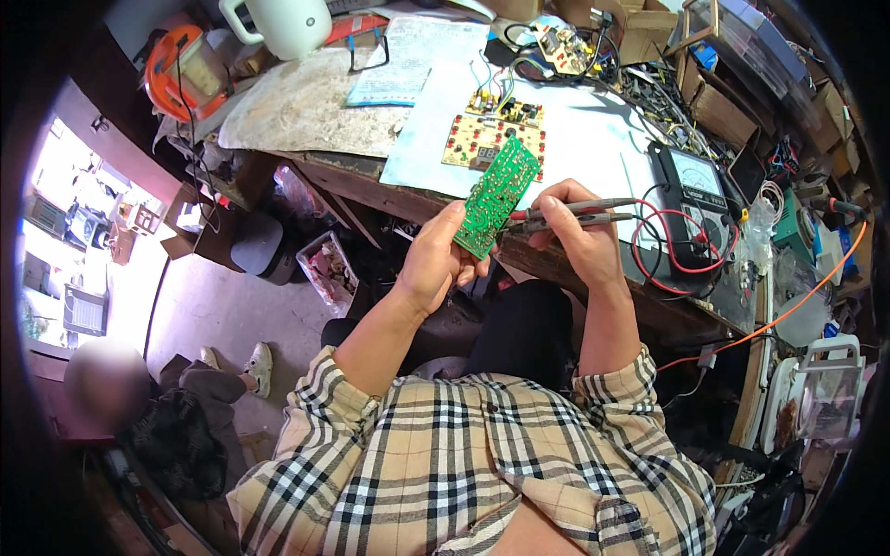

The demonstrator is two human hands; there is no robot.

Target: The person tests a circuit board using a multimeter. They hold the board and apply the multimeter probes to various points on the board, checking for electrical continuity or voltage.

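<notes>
My left hand (432,259) grips the lower left edge of a green circuit board (501,196), holding it tilted with its soldered side showing. In my right hand (577,236) are two multimeter probes (593,211), one with a red tip, pointed at the board's right edge. Whether the tips touch it I cannot tell. Red and black leads run from the probes to a black analog multimeter (691,190) on the bench at the right. Behind the green board lies a tan circuit board (464,139) with red parts, a digit display and several wires.
A white kettle (289,26) and an orange-rimmed container (181,74) stand at the back left. Wires and loose parts (640,102) heap up at the far right. An orange cable (788,310) crosses the right side. A seated person (190,417) is at the lower left.
</notes>
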